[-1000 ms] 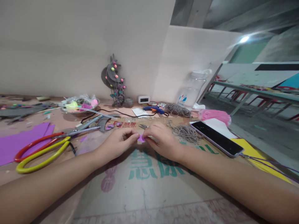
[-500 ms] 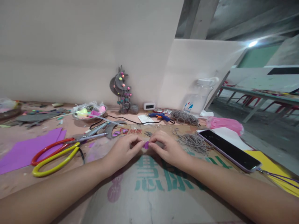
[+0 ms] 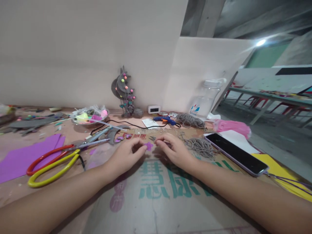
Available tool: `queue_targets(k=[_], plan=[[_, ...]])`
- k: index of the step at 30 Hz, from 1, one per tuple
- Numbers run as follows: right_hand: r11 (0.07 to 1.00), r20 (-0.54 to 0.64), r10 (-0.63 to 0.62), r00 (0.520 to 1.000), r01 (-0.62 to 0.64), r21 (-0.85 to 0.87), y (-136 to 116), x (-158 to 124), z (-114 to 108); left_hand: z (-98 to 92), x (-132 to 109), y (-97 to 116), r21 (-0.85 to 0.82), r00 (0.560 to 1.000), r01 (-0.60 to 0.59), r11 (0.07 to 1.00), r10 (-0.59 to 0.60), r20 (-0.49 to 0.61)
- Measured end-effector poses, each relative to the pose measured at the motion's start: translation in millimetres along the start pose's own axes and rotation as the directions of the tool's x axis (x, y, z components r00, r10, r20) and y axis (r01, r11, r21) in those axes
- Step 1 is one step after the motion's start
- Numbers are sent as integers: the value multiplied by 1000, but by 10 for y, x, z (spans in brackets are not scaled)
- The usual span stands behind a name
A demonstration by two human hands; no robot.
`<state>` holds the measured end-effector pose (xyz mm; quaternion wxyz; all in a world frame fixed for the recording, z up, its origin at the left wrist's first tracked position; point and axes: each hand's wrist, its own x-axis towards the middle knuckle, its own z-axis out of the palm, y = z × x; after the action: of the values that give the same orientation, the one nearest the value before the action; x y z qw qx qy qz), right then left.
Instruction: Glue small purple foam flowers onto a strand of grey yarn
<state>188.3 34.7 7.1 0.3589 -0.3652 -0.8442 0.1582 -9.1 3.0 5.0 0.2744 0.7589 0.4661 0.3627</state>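
A small purple flower-shaped piece [image 3: 149, 146] is pinched between the thumb and index finger of my left hand [image 3: 128, 154]. My right hand [image 3: 174, 151] is just right of it, fingers curled and fingertips pressed together; whether anything tiny is in them is hidden. Both hands are above a printed cardboard sheet [image 3: 131, 214]. Beyond my left hand lie a grey crescent piece [image 3: 112, 135] and small purple pieces [image 3: 119, 139]. The tips of a small metal tool [image 3: 152, 138] show behind the gap between my hands.
At left are red-and-yellow-handled scissors [image 3: 55, 164] and purple sheets [image 3: 29, 159]. Behind stand a hanging crescent ornament [image 3: 121, 86], a small clock [image 3: 154, 109], a blue glue gun [image 3: 168, 120] and a bottle [image 3: 206, 100]. Grey yarn [image 3: 200, 147] and a phone [image 3: 237, 155] lie at right.
My right hand's fingertips have come away from the purple piece, which now shows its flower shape in my left hand. The camera view has shifted slightly.
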Motion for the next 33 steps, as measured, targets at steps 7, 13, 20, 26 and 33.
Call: queue_targets(k=[7, 13, 20, 26, 33], plan=[[994, -41, 110, 993, -109, 23, 48, 33, -32, -10, -7, -31, -59, 999, 30, 998, -32, -36], [995, -41, 20, 999, -24, -95, 87, 55, -130, 10, 4, -27, -44, 998, 29, 999, -31, -51], [961, -26, 119, 993, -122, -250, 322, 267, -578, 6, 9, -36, -65, 1000, 18, 998, -19, -20], [730, 45, 458, 888, -347, -589, 789, 843, -653, 4, 14, -44, -74, 1000, -15, 997, 14, -23], [614, -48, 586, 809, -482, -625, 1182, 1241, -396, 12, 7, -43, -44, 996, -71, 997, 69, -52]])
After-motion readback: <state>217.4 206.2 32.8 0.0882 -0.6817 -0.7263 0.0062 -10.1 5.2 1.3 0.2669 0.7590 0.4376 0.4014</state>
